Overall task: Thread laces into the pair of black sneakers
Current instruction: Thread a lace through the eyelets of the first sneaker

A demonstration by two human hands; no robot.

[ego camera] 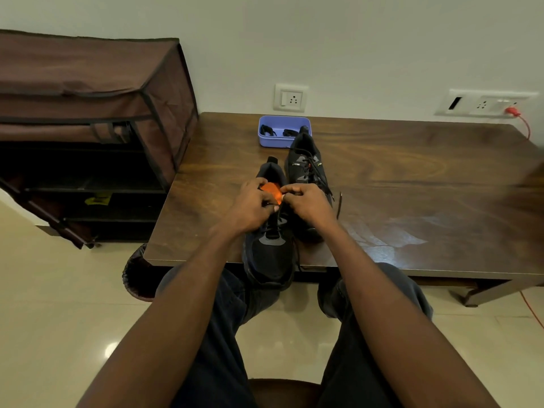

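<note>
Two black sneakers stand on a dark wooden table (412, 178). The near sneaker (269, 251) has an orange lining and its toe overhangs the table's front edge. My left hand (253, 206) and my right hand (306, 203) meet over its upper eyelets, fingers curled, each pinching the black lace there. The lace between the fingers is mostly hidden. The far sneaker (306, 169) lies just right of it, laced, with loose lace ends (338, 204) trailing onto the table.
A blue plastic box (265, 136) holding black laces sits behind the sneakers near the wall. A brown fabric shoe rack (88, 113) stands left of the table. Wall sockets and a red cable (522, 119) are at the back right. My knees are under the table edge.
</note>
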